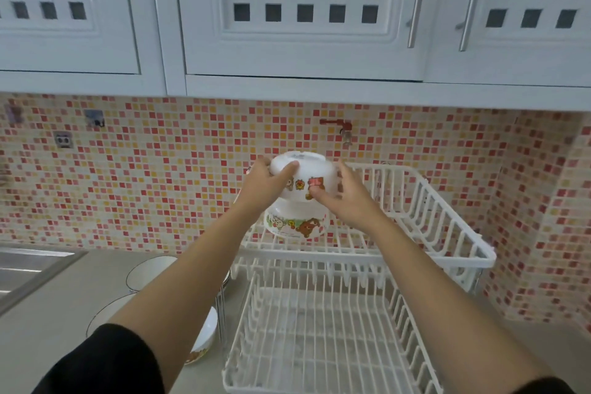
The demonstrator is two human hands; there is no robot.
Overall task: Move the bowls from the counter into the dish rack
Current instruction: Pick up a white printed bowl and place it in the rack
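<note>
Hands (267, 184) around glossy upturned bowl (307, 177)

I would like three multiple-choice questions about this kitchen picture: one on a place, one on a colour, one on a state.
1. Where is the lower cartoon bowl?
A. in the sink
B. on the upper tier of the dish rack
C. on the counter

2. What colour is the dish rack?
A. white
B. black
C. green

3. How is the upper cartoon bowl held?
A. by one hand, upright
B. by nobody
C. by both hands, upside down

Answers:
1 B, it sits upside down on the upper tier's wires.
2 A, all its wires are white.
3 C, the left hand and the right hand grip its sides, base upward.
</note>
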